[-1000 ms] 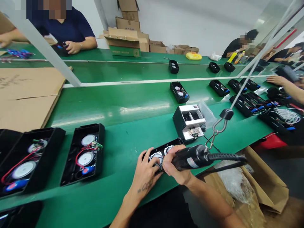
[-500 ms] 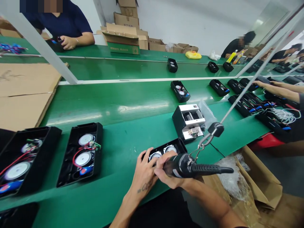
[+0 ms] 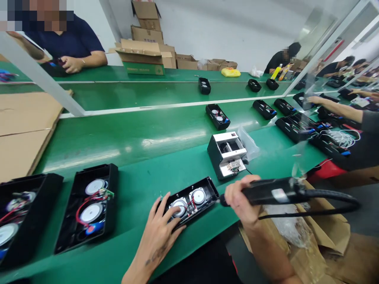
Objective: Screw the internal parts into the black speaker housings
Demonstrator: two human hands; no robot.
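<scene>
Left hand (image 3: 156,232) lay open on the rigid, light-looking speaker housing (image 3: 212,190), rim (image 3: 185,189) the best hold; right hand (image 3: 239,196) clenched a corded power driver (image 3: 274,188).

Black speaker case (image 3: 209,188) on green conveyor belt (image 3: 124,189).

Stacked cardboard boxes (image 3: 145,51) stand beyond the green assembly line (image 3: 118,136).

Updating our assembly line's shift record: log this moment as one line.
left hand: on open black speaker housing | right hand: gripping corded black electric screwdriver | nearby: white-and-black bench fixture
</scene>
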